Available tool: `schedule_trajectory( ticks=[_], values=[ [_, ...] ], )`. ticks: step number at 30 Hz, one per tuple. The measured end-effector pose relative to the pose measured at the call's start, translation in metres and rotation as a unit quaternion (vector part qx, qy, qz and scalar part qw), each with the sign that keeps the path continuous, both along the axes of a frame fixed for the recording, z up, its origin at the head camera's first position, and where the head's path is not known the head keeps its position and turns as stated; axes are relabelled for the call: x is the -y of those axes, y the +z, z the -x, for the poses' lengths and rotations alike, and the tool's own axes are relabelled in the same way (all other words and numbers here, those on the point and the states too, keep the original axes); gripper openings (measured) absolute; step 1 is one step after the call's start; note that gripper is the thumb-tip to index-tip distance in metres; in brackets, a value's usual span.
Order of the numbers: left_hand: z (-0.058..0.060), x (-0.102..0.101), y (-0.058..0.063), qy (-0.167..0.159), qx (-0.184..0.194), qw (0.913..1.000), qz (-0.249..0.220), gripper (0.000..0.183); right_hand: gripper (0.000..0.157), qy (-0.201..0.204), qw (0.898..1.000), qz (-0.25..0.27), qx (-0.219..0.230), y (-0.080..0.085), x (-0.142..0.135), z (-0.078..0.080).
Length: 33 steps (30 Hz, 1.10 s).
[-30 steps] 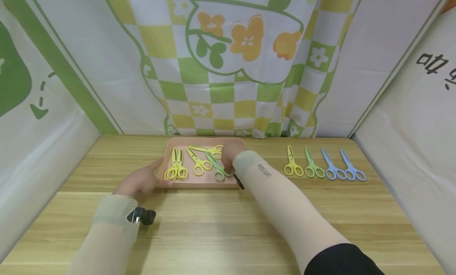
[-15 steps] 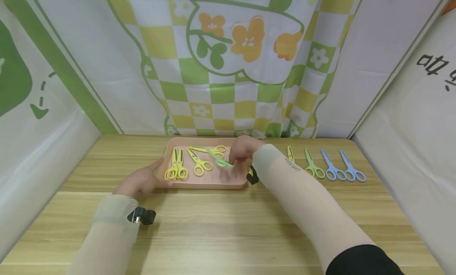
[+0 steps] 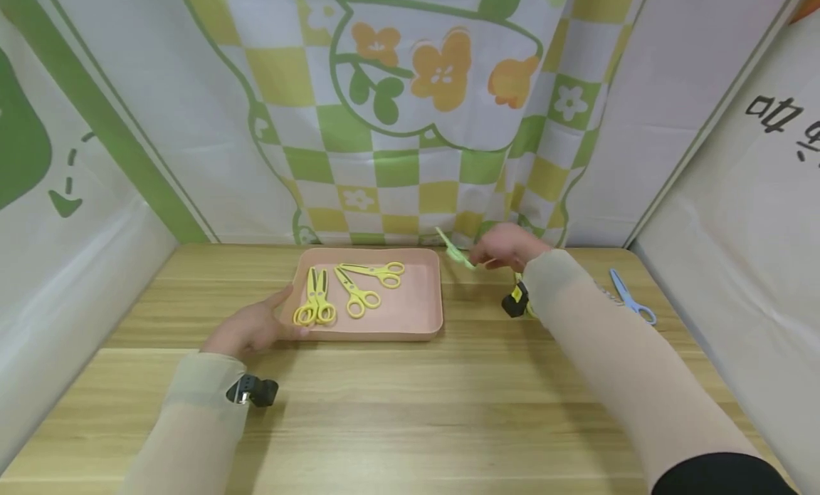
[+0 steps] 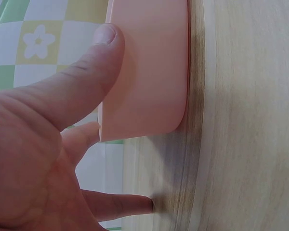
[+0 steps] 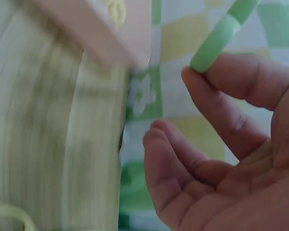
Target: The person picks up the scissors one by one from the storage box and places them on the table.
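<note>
Green scissors [image 3: 458, 254] raised, tilted, near right end of pink tray [image 3: 412, 304].

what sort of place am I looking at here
Probably a small fabric-lined booth set up for tabletop work: a wood-grain table, a checked, flowered curtain behind it, and a printed white side panel at the right.

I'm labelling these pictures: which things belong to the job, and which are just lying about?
Likely the job:
right hand, pinching green scissors
left hand, touching pink tray
yellow scissors inside it
blue scissors at far right

Likely just surroundings:
checked curtain
wooden table
black wrist devices
</note>
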State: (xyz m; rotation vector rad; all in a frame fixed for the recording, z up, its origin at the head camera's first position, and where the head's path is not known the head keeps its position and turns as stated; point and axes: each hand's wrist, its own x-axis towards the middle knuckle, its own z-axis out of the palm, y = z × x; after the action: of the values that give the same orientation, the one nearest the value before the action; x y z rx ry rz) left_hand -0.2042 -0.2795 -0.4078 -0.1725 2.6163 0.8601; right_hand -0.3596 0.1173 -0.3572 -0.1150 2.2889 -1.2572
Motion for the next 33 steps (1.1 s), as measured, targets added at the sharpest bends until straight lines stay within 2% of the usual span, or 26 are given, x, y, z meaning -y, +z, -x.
schedule_trajectory(
  ticks=[2, 4, 6, 9, 11, 13, 16, 22, 26, 28, 30, 31, 33],
  values=[
    [-0.001, 0.001, 0.0, -0.005, -0.004, 1.0, 0.003, 0.11, 0.018, -0.01, 0.998, -0.048, -0.031, -0.002, -0.01, 0.001],
    [-0.001, 0.001, 0.0, -0.009, -0.007, 0.9999, 0.007, 0.109, 0.022, -0.011, 0.99, -0.115, -0.076, -0.006, -0.017, 0.001],
    [-0.002, 0.001, 0.001, -0.013, -0.01, 0.9998, 0.01, 0.108, 0.02, 0.008, 0.973, -0.194, -0.127, -0.011, -0.021, -0.001],
    [-0.002, 0.001, 0.0, -0.017, -0.011, 0.9997, 0.012, 0.107, 0.007, 0.039, 0.937, -0.3, -0.173, -0.02, -0.021, -0.004],
    [-0.003, 0.001, 0.0, -0.018, -0.011, 0.9997, 0.012, 0.107, 0.003, 0.06, 0.918, -0.35, -0.177, -0.024, -0.018, -0.007],
    [-0.002, 0.001, 0.0, -0.017, -0.011, 0.9997, 0.012, 0.107, 0.007, 0.066, 0.907, -0.38, -0.17, -0.028, -0.014, -0.011],
    [-0.002, 0.001, -0.001, -0.016, -0.011, 0.9997, 0.013, 0.107, 0.011, 0.073, 0.895, -0.405, -0.173, -0.031, -0.009, -0.015],
    [0.0, 0.001, -0.001, -0.019, -0.014, 0.9996, 0.014, 0.109, 0.019, 0.1, 0.871, -0.431, -0.213, -0.034, -0.005, -0.021],
    [0.0, 0.002, -0.002, -0.02, -0.016, 0.9996, 0.014, 0.109, 0.022, 0.129, 0.865, -0.432, -0.221, -0.034, -0.007, -0.019],
    [0.0, 0.002, -0.002, -0.021, -0.016, 0.9995, 0.015, 0.109, 0.018, 0.15, 0.864, -0.421, -0.232, -0.036, -0.01, -0.016],
    [0.0, 0.002, -0.002, -0.018, -0.015, 0.9996, 0.012, 0.108, 0.008, 0.184, 0.861, -0.402, -0.252, -0.039, -0.013, -0.012],
    [0.0, 0.002, -0.001, -0.016, -0.013, 0.9997, 0.009, 0.108, 0.01, 0.202, 0.858, -0.394, -0.261, -0.041, -0.014, -0.01],
    [0.0, 0.002, -0.001, -0.011, -0.009, 0.9999, 0.001, 0.109, 0.029, 0.237, 0.85, -0.38, -0.278, -0.043, -0.017, -0.009]
  ],
)
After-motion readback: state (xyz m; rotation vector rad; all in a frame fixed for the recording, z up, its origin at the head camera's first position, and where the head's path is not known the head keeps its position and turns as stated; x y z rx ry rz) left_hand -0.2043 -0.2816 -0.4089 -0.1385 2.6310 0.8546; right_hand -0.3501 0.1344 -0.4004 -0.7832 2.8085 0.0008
